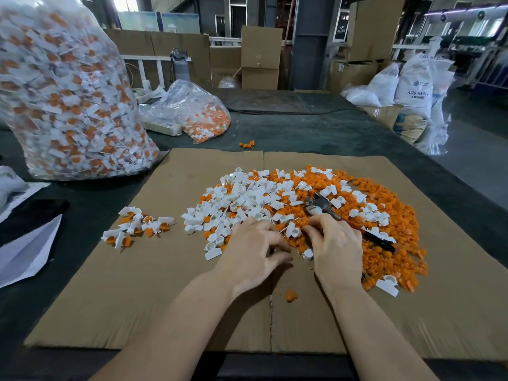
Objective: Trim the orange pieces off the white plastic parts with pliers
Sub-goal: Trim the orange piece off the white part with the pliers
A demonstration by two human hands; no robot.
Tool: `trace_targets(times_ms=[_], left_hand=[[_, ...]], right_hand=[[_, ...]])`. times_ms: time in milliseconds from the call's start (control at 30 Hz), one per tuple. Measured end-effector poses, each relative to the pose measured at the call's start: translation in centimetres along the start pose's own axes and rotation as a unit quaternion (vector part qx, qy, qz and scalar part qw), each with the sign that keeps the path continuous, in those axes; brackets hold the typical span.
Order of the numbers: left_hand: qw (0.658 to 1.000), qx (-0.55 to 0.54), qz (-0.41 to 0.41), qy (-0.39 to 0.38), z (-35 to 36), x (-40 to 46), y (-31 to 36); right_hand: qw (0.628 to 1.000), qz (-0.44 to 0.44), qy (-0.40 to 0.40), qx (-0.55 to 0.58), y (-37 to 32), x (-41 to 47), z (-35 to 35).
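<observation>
step: parts being sorted by left hand (254, 243) and right hand (334, 244) (grips unclear) | pliers (346, 221) lying unheld | next: pliers to be picked up

Both hands work at the near edge of a heap of white parts (242, 199) and orange pieces (384, 243) on a cardboard sheet (137, 298) over the desk (302, 127). The left hand (253, 251) has its fingers curled; the right hand (336, 248) pinches a small white part. Pliers (346, 218) lie on the heap just beyond it. A small cluster of untrimmed parts (137, 225) sits left, near a big clear bag (66, 97).
</observation>
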State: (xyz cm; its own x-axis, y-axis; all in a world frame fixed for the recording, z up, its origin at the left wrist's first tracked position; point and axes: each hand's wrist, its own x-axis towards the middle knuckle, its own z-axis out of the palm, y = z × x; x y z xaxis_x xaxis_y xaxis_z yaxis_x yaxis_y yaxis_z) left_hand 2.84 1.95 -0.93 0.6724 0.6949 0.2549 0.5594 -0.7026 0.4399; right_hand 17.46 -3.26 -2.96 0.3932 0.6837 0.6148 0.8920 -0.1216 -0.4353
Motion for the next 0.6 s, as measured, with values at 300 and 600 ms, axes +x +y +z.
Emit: trace_targets(times_ms=[300, 600], left_hand=[[0.995, 0.098, 0.022, 0.02, 2.4, 2.2, 1.8], [0.999, 0.026, 0.006, 0.02, 1.4, 0.9, 0.8]], right_hand=[[1.0, 0.01, -0.009, 0.001, 0.1, 0.1, 0.0], [1.0, 0.001, 0.004, 0.013, 0.1, 0.0, 0.0]])
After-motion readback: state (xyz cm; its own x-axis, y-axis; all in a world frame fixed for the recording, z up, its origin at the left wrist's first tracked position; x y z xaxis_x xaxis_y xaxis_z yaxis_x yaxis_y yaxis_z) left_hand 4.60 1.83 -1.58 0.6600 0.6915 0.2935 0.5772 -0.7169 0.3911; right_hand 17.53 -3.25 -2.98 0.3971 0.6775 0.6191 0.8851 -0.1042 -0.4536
